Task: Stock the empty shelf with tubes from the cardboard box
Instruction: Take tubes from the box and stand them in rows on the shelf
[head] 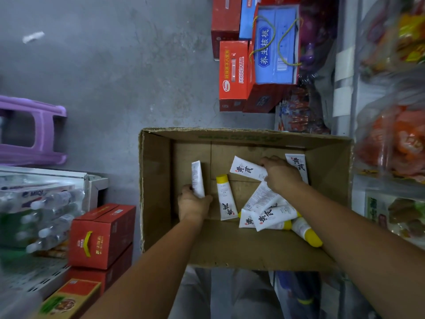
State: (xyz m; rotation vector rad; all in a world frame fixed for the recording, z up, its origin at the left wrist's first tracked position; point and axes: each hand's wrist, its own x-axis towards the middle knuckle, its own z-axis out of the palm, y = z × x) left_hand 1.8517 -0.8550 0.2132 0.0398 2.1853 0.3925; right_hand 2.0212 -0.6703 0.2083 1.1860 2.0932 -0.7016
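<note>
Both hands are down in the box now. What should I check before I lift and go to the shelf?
1. Left grip: ok. The left hand holds a white tube by its lower end.
2. Right grip: cannot tell. The right hand has its fingers on a lettered tube, but the hand hides whether they wrap round it.
3. Stock left: ok. A yellow-capped tube and a loose pile of tubes lie in the cardboard box.
4. Way out: ok. The box top is open above both hands.
5. Shelf space: cannot tell. The perforated shelf at lower left is blurred.
</note>
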